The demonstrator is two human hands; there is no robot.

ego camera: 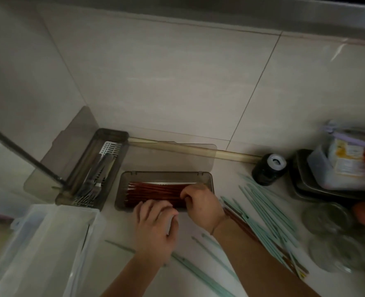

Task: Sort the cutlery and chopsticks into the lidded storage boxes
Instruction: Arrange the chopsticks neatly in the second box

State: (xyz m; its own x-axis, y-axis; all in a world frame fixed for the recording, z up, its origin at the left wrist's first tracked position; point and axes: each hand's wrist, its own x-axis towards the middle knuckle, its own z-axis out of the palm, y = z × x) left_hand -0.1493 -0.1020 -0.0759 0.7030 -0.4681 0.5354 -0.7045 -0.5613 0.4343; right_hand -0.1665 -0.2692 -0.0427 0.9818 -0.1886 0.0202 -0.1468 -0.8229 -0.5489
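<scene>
Pinching red chopsticks inside the centre box, both the left hand and right hand work; cutlery sits boxed left, green chopsticks remain on the bench.

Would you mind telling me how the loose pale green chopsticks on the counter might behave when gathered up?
The thin pale green chopsticks look stiff and light. Lying scattered and crossed on the smooth white counter, they would probably slide or roll apart.

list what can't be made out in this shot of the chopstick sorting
Head view only:
- Red chopsticks in the smoked box: near ends hidden under both hands, left, right.
- Forks in the second box: too dark and blurred to count.
- Glass jars: blurred, contents unclear.
</scene>
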